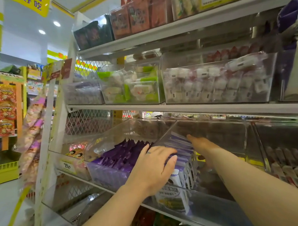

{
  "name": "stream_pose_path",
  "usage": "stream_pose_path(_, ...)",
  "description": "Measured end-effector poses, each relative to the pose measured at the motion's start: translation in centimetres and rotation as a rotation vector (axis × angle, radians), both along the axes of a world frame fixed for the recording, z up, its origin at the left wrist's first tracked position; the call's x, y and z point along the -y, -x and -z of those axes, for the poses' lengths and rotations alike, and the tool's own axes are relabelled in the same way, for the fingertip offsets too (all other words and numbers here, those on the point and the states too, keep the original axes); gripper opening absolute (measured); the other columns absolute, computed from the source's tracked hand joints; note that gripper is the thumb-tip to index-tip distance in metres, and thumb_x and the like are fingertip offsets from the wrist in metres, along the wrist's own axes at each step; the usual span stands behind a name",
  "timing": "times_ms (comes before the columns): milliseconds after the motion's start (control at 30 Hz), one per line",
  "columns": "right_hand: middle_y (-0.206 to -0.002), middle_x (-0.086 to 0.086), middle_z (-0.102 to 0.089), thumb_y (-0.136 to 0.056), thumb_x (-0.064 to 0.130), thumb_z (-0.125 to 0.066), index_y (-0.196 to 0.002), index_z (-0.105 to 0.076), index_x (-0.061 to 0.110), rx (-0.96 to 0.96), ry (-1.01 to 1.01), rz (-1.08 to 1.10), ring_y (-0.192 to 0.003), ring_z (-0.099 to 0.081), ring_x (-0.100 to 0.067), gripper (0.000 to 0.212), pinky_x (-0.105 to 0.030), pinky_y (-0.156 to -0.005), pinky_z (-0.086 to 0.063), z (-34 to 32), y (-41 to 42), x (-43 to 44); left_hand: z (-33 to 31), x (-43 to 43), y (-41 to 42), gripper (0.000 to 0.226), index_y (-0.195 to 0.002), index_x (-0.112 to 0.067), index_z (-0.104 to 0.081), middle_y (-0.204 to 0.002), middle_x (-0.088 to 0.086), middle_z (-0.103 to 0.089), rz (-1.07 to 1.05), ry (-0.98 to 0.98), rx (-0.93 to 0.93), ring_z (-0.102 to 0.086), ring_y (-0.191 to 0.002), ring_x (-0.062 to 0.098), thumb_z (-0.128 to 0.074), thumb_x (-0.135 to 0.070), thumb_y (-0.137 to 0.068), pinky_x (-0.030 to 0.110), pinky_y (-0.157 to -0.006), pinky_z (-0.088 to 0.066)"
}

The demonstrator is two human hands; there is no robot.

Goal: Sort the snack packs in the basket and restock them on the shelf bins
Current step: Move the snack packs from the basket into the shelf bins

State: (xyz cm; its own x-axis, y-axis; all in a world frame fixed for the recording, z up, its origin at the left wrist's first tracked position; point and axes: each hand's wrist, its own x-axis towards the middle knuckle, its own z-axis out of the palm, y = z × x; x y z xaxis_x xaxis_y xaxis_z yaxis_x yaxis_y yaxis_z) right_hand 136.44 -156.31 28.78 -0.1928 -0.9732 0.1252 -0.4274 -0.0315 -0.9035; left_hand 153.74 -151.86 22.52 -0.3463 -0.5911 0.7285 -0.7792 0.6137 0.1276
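A row of white and purple snack packs (180,180) stands upright in a clear shelf bin (225,199) at waist height. My left hand (153,170) lies over the front of the row, with fingers and thumb curled round the top of the packs. My right hand (201,144) reaches deeper into the same bin and lies straight along the far side of the row; its lower fingers are hidden behind the packs. The basket is not in view.
A bin of dark purple packs (124,152) sits just left of my hands. A bin of long stick snacks (295,168) stands to the right. The shelf above (207,106) carries bins of green (133,89) and white sweets (214,86). The aisle opens at the left.
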Motion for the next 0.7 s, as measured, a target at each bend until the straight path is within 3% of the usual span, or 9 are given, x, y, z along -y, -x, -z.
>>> stream_pose_path(167, -0.124, -0.011, -0.061, -0.096, 0.031, -0.05, -0.12, -0.059, 0.015, -0.181, 0.47, 0.077, -0.115, -0.054, -0.029, 0.03, -0.039, -0.099, -0.043, -0.2, -1.5, -2.5, 0.3, -1.5, -1.5, 0.05, -0.13, -0.032, -0.053, -0.131, -0.019, -0.054, -0.028, 0.082, -0.101, -0.039, -0.126, -0.003, -0.019, -0.049, -0.097, 0.027, -0.116, -0.006)
stream_pose_path(267, -0.091, 0.011, -0.067, -0.091, 0.026, -0.057, -0.098, -0.066, 0.025, -0.336, 0.841, -0.08, -0.085, -0.059, -0.004, 0.011, -0.031, -0.078, -0.05, 1.5, -3.6, -6.8, 1.7, -3.6, -3.4, 0.042, -0.118, -0.026, -0.062, -0.115, -0.015, -0.063, -0.088, 0.247, -0.235, -0.051, -0.111, 0.001, -0.028, -0.041, -0.098, 0.028, -0.111, -0.022)
stream_pose_path(333, -0.08, 0.015, -0.065, -0.09, 0.024, -0.059, -0.092, -0.066, 0.027, -0.434, 0.932, -0.216, -0.073, -0.058, -0.003, 0.008, -0.027, -0.068, -0.049, 3.7, -5.3, -9.5, 3.8, -5.1, -5.1, 0.037, -0.111, -0.023, -0.064, -0.106, -0.012, -0.065, -0.165, 0.328, -0.29, -0.055, -0.101, 0.005, -0.033, -0.034, -0.098, 0.03, -0.104, -0.03)
stream_pose_path(500, -0.081, 0.006, -0.068, -0.09, 0.022, -0.059, -0.095, -0.067, 0.019, -0.517, 0.876, -0.514, -0.071, -0.061, -0.012, 0.01, -0.033, -0.067, -0.051, 12.7, -10.3, -13.8, 13.4, -10.4, -10.0, 0.03, -0.103, -0.02, -0.066, -0.097, -0.008, -0.067, -0.401, 0.261, -0.346, -0.058, -0.092, 0.012, -0.039, -0.028, -0.094, 0.03, -0.093, -0.034)
stream_pose_path(700, -0.084, 0.002, -0.07, -0.088, 0.023, -0.059, -0.095, -0.068, 0.02, -0.599, 0.51, -0.752, -0.082, -0.064, -0.019, 0.012, -0.033, -0.071, -0.047, 26.9, -16.3, -15.7, 26.5, -18.9, -16.1, 0.019, -0.096, -0.022, -0.068, -0.094, -0.004, -0.071, -0.752, -0.042, -0.287, -0.063, -0.089, 0.019, -0.054, -0.02, -0.084, 0.035, -0.083, -0.039)
